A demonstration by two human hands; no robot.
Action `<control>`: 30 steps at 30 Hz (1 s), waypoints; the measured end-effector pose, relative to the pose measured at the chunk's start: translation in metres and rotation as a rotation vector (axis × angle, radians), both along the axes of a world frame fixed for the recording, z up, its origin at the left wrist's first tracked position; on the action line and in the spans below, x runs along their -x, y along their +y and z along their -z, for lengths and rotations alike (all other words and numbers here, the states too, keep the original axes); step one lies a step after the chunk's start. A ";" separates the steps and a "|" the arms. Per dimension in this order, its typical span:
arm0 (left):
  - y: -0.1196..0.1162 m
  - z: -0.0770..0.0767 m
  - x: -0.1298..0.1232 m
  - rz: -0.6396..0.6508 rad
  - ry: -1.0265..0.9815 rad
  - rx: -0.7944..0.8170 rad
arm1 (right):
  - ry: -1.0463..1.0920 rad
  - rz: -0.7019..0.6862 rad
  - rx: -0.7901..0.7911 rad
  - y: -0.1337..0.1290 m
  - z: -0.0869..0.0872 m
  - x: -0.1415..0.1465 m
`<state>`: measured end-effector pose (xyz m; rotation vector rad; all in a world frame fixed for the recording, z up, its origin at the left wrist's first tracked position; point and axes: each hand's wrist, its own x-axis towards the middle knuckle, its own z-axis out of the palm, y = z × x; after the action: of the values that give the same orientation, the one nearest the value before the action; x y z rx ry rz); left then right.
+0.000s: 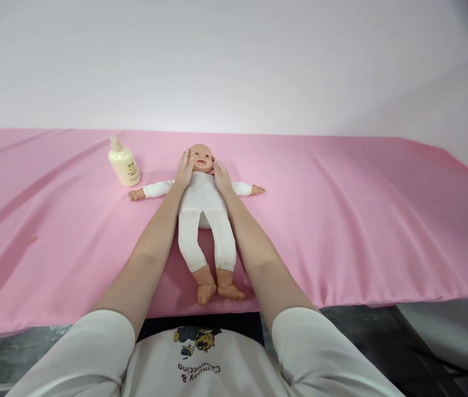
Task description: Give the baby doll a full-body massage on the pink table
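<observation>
A baby doll (203, 193) with a white cloth body lies on its back, head away from me, arms spread out and legs toward me. My left hand (184, 170) rests along the left side of the doll's head, fingers stretched out and pointing away. On the other side, my right hand (221, 175) lies against the doll's cheek and neck, its fingers extended too. Both palms face inward, with the doll's head (201, 156) between them. My forearms run along either side of its body and legs.
A cream-coloured pump bottle (124, 162) stands left of the doll's outstretched arm. Pink cloth (320, 220) with soft folds covers the table. Behind it rises a plain white wall (234, 66). The table's front edge is close to my body.
</observation>
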<state>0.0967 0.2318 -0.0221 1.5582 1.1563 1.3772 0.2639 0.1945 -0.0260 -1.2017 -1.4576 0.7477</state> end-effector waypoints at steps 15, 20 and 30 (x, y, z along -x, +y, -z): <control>-0.027 -0.015 0.007 0.054 0.326 -0.276 | -0.200 -0.129 -0.153 -0.008 -0.008 -0.002; -0.002 0.006 0.010 -0.019 0.228 -0.056 | -0.045 0.005 0.127 0.006 0.011 -0.005; 0.006 0.017 0.015 0.031 0.382 -0.516 | -0.349 -0.169 -0.281 -0.001 0.001 -0.009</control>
<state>0.0819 0.2379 -0.0395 2.2723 1.0283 1.4718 0.2731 0.1938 -0.0275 -1.0335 -1.9017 0.4357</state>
